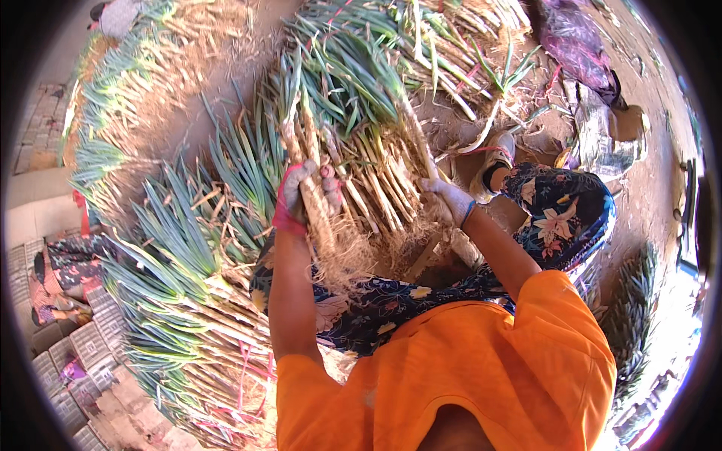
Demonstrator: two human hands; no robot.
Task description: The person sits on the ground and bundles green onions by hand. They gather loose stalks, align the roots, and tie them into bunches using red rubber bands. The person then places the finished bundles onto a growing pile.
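My left hand (294,191), in a soiled glove with a pink cuff, is closed around several long green onions (317,217), their roots hanging above my lap. My right hand (449,198), in a pale glove with a blue edge, grips the lower stalk of another long green onion (416,132), whose green leaves point away from me. Between the hands lies a row of more long green onions (375,177), roots towards me. The fingers of my right hand are partly hidden by the stalk and roots.
Green onion bundles tied with pink string (225,338) lie at the left, and a long row (113,129) at the upper left. A purple plastic bag (575,45) is at the upper right. Another person (62,270) is at the far left, near stacked bundles or boxes (90,344).
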